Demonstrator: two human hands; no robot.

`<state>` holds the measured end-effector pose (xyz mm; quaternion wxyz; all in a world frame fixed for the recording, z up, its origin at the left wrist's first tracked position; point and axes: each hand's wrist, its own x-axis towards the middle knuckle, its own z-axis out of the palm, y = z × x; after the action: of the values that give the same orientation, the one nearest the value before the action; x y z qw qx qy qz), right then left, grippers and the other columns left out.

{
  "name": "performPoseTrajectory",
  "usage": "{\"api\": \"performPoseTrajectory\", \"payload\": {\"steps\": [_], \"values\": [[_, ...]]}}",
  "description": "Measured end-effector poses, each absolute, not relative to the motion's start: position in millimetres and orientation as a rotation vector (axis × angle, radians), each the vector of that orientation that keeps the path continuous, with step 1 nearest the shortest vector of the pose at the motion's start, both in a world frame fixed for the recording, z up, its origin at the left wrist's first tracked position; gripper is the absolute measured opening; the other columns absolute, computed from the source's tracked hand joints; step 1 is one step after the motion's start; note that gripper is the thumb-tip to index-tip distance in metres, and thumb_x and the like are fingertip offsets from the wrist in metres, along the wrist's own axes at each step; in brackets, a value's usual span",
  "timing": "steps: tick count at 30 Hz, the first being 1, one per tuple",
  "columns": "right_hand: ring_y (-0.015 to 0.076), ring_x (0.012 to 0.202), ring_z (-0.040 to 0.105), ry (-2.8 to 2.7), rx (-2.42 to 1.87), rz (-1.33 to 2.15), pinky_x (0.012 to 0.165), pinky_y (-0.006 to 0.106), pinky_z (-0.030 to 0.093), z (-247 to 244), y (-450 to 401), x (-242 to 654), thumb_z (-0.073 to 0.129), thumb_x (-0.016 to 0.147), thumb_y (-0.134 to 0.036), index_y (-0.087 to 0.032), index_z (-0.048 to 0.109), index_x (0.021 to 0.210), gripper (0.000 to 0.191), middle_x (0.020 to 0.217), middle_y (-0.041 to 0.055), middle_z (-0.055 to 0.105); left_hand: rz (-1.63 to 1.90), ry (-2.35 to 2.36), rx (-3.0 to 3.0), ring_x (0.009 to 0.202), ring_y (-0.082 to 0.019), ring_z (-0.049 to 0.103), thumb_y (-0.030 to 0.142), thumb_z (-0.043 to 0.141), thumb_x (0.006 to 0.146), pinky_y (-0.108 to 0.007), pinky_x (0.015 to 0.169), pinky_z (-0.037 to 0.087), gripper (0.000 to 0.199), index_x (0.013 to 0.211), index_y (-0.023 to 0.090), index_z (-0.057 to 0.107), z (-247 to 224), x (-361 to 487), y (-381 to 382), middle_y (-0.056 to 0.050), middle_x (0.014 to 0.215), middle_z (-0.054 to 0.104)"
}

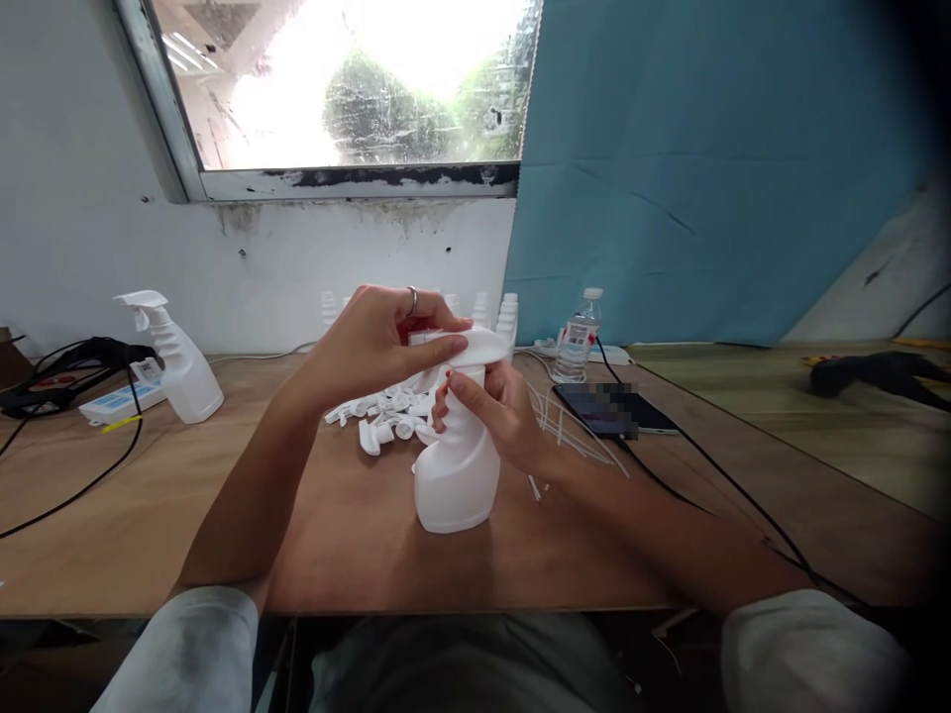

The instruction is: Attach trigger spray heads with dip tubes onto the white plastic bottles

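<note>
A white spray bottle [457,485] stands on the wooden table in front of me, tilted slightly if at all. On its neck sits a white trigger spray head [482,347]. My left hand [393,332], with a ring on one finger, pinches the spray head between thumb and fingers from the left. Wrapped round the ribbed neck just below is my right hand [501,411], its thumb lying across the front. Part of the neck and the trigger are hidden by my fingers. Loose white spray heads [378,416] lie in a pile behind the bottle.
At the left stands a complete spray bottle [189,371] beside a power strip [123,401] and black cables. Several bottle necks [507,319] show behind my hands. Thin white tubes [569,431], a water bottle [578,342] and a dark phone-like device [594,408] are at the right.
</note>
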<state>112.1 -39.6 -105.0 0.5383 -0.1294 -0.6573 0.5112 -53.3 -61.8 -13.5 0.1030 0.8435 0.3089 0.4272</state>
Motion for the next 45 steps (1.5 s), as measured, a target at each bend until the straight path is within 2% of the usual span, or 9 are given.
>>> {"api": "performPoseTrajectory", "payload": {"steps": [11, 18, 24, 27, 31, 33, 35, 41, 45], "values": [[0.0134, 0.047, 0.056, -1.636, -0.628, 1.073, 0.048, 0.028, 0.047, -91, -35, 119, 0.080, 0.066, -0.039, -0.016, 0.055, 0.073, 0.035, 0.055, -0.0009, 0.059, 1.142, 0.891, 2.465, 0.063, -0.012, 0.064, 0.054, 0.055, 0.088, -0.021, 0.050, 0.047, 0.046, 0.109, 0.016, 0.070, -9, -59, -58, -0.007, 0.079, 0.072], [0.0138, 0.045, 0.055, -1.563, -0.635, 0.767, 0.050, 0.033, 0.051, -67, -38, 140, 0.071, 0.074, -0.030, -0.018, 0.053, 0.062, 0.025, 0.050, 0.0006, 0.056, 1.014, 0.913, 2.378, 0.062, -0.010, 0.062, 0.056, 0.039, 0.095, -0.020, 0.051, 0.047, 0.051, 0.108, 0.015, 0.065, -36, -61, -39, -0.007, 0.087, 0.071], [0.0140, 0.043, 0.055, -1.453, -0.616, 0.888, 0.046, 0.032, 0.049, -64, -30, 142, 0.072, 0.074, -0.031, -0.019, 0.049, 0.066, 0.027, 0.052, -0.0012, 0.056, 0.831, 0.951, 2.548, 0.088, -0.020, 0.066, 0.059, 0.063, 0.079, -0.030, 0.068, 0.054, 0.059, 0.125, 0.022, 0.055, -90, -46, -46, -0.009, 0.111, 0.068], [0.0138, 0.045, 0.056, -1.446, -0.551, 0.948, 0.050, 0.032, 0.051, -68, -29, 138, 0.071, 0.075, -0.033, -0.019, 0.046, 0.065, 0.030, 0.051, -0.0019, 0.055, 0.860, 1.128, 2.620, 0.080, -0.023, 0.068, 0.059, 0.068, 0.073, -0.034, 0.068, 0.054, 0.068, 0.129, 0.022, 0.053, -105, -41, -54, -0.007, 0.101, 0.072], [0.0179, 0.084, 0.067, -1.588, -0.372, 0.992, 0.081, 0.036, 0.056, -66, -28, 141, 0.076, 0.073, -0.037, -0.019, 0.056, 0.090, 0.032, 0.094, 0.0044, 0.067, 1.087, 1.171, 2.751, 0.078, -0.021, 0.069, 0.051, 0.064, 0.078, -0.031, 0.070, 0.053, 0.054, 0.122, 0.019, 0.059, -93, -61, -52, -0.006, 0.096, 0.073], [0.0189, 0.104, 0.063, -1.625, -0.355, 1.010, 0.094, 0.039, 0.052, -66, -23, 148, 0.075, 0.075, -0.039, -0.025, 0.051, 0.110, 0.045, 0.123, 0.0059, 0.060, 1.327, 1.322, 2.747, 0.080, -0.020, 0.067, 0.051, 0.064, 0.078, -0.030, 0.071, 0.050, 0.054, 0.121, 0.019, 0.059, -80, -92, -40, -0.008, 0.105, 0.072], [0.0192, 0.108, 0.062, -1.655, -0.407, 1.012, 0.097, 0.041, 0.050, -73, -15, 158, 0.070, 0.080, -0.040, -0.028, 0.045, 0.118, 0.046, 0.132, 0.0072, 0.053, 1.529, 1.637, 2.597, 0.072, -0.018, 0.063, 0.053, 0.065, 0.078, -0.028, 0.066, 0.046, 0.056, 0.123, 0.021, 0.058, -73, -136, -24, -0.005, 0.100, 0.071], [0.0159, 0.075, 0.068, -1.710, -0.671, 0.898, 0.075, 0.037, 0.056, -133, 22, 187, 0.067, 0.081, -0.042, -0.021, 0.044, 0.111, 0.043, 0.106, 0.0069, 0.063, 1.881, 2.148, 2.075, 0.075, -0.019, 0.050, 0.056, 0.073, 0.069, -0.028, 0.066, 0.027, 0.053, 0.109, 0.026, 0.058, -111, -282, 20, 0.004, 0.073, 0.056], [0.0118, 0.053, 0.060, -1.789, -0.849, 0.754, 0.056, 0.028, 0.051, -168, 32, 198, 0.060, 0.082, -0.041, -0.017, 0.051, 0.093, 0.028, 0.077, 0.0013, 0.063, 1.839, 2.230, 1.924, 0.074, -0.017, 0.040, 0.062, 0.075, 0.062, -0.027, 0.065, 0.018, 0.053, 0.092, 0.023, 0.054, -149, -323, 29, 0.002, 0.074, 0.043]]}}
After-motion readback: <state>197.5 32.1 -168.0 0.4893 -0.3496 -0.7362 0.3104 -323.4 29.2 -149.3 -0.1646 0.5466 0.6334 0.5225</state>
